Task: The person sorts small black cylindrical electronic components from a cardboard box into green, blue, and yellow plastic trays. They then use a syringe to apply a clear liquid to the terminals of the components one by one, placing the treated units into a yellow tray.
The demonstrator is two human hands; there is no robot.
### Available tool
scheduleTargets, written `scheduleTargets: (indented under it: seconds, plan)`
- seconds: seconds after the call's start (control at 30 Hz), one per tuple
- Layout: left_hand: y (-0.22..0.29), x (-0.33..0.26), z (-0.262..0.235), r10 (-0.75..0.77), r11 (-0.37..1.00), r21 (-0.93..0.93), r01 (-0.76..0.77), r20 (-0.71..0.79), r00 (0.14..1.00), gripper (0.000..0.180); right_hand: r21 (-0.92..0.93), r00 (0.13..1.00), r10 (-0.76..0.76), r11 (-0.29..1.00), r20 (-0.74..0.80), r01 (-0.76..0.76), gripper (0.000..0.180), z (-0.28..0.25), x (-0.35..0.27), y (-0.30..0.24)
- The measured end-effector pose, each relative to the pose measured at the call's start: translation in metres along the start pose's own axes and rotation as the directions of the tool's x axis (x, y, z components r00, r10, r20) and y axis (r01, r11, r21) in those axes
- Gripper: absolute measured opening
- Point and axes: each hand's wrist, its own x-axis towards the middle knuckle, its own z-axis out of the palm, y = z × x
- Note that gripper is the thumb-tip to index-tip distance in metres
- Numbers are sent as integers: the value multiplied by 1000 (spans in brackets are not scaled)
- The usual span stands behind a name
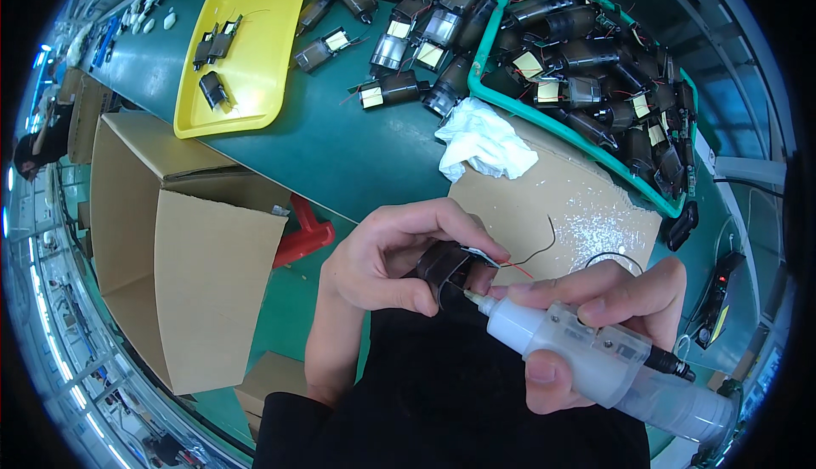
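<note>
My left hand (387,257) is closed around a dark translucent plastic housing (444,272), from which a thin red and a thin black wire stick out to the right. In my right hand (595,324) is a glue dispenser (586,358), a white and clear syringe-like barrel with a clear block clamped on it and a black cable fitting. Its narrow tip points up and left, at the lower opening of the housing. Whether the tip touches the plastic I cannot tell. Both hands are over the front edge of the green table (374,155).
A yellow tray (263,61) holds a few dark parts. Several similar housings lie beside a green crate (484,91) full of them. White cloth (484,142) rests by a cardboard sheet (561,206) with shiny spots. An open cardboard box (204,291) and a red object (306,235) are at left.
</note>
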Motion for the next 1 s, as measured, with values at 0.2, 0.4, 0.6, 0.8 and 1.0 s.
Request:
scheduleTargets:
  seconds: [0.2,0.4,0.6,0.8,1.0]
  plan:
    - [-1,0,0,0,1000,-1,0,-1,1000,61,29,1000,-14,999,-19,15,55,1,-4,4]
    - [-6,-4,-4,15,1000,-6,-15,25,1000,61,-42,1000,1,999,-11,-1,55,1,-5,0]
    - [-5,-3,-4,12,1000,0,-12,39,999,61,-89,998,48,995,35,-45,56,-3,-3,-3]
    - [-4,-3,-2,14,1000,-21,-13,51,999,60,-107,1000,8,994,29,-5,56,-3,-5,0]
    - [-5,-4,-3,2,1000,-15,-1,46,999,60,-88,999,-7,996,52,12,56,-5,-4,2]
